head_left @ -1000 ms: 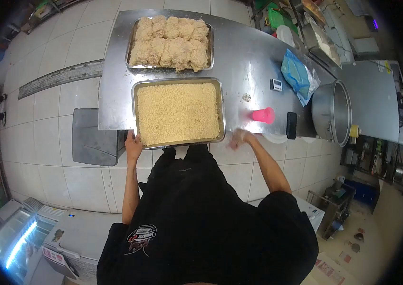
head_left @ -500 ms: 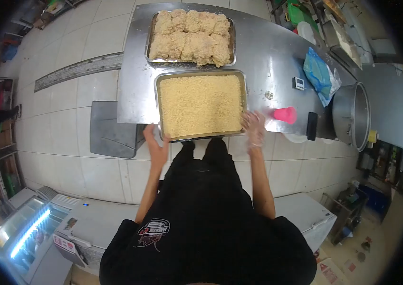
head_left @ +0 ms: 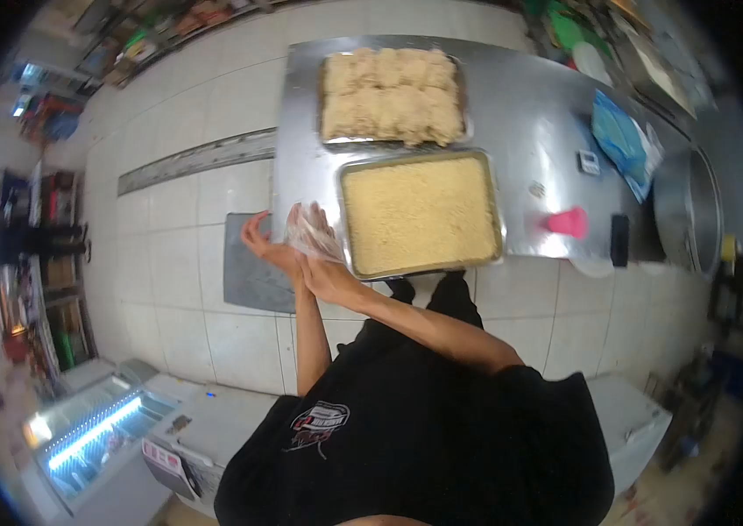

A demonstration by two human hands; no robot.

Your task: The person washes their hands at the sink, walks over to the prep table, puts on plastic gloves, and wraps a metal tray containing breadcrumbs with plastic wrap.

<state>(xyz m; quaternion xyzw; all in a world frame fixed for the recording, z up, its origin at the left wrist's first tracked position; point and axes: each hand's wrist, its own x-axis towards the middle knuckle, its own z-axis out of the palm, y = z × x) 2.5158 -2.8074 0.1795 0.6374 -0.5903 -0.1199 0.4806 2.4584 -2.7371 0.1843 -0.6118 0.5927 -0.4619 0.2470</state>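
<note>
A steel table point(head_left: 534, 114) spreads across the view, carrying 2 metal trays. The larger, the crumb tray point(head_left: 496, 210), sits at the table's near edge, filled nearly level with pale yellow crumbs point(head_left: 420, 197). Just behind it, the rear tray point(head_left: 468, 123) holds 2 rows of coated pieces point(head_left: 393, 95). A big metal pot point(head_left: 689, 210) stands at the table's right end, with a blue bag point(head_left: 621, 145) near it.

The right hand point(head_left: 321, 250), in a loose clear glove, crosses to just beside the crumb tray's left edge, its fingers extended and slightly apart. The bare left hand point(head_left: 272, 252) overlaps its wrist in view, fingers spread and curled, holding nothing; contact between the 2 hands is unclear.

Right of the crumb tray lie a pink cup point(head_left: 569, 223), a black flat object point(head_left: 619, 241) and a small white device point(head_left: 588, 162).
</note>
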